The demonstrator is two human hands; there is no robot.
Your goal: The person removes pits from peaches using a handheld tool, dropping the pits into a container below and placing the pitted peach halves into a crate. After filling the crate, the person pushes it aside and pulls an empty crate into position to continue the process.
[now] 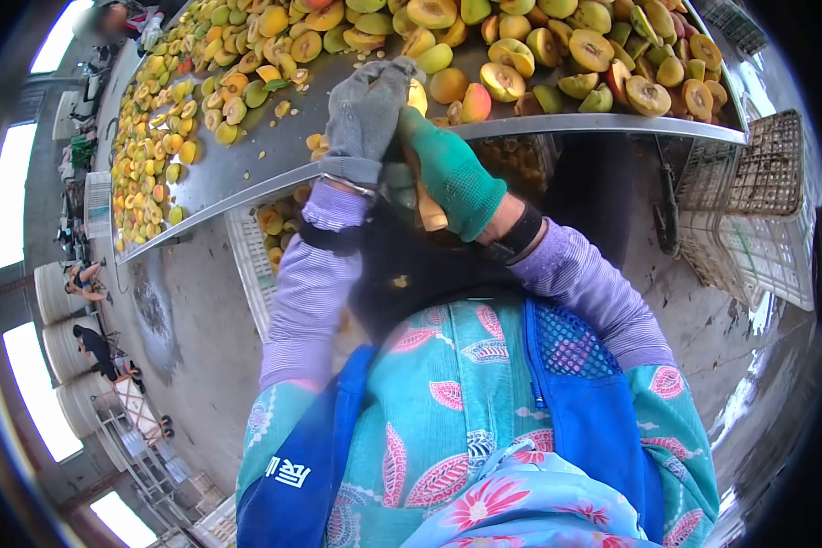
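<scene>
Fingers of our right hand (pixel 452 178) are clamped round a wooden handle (pixel 431 216) by the worktop's (pixel 279 151) near edge; our left hand's (pixel 365 114) curl beside it, their hold hidden from us, halved fruit (pixel 502 82) heaped just beyond.

Looked forward and steeply down from the wearer's head, over the floral top (pixel 457 393) and along the striped sleeves (pixel 310 283) to the left hand (pixel 365 114) and right hand (pixel 454 173). Sat close above and behind both, with the counter (pixel 269 155) across the upper part. Spread very wide and round, dark at the corners, taking in floor (pixel 205 310) on either side and windows (pixel 14 196) far left.
</scene>
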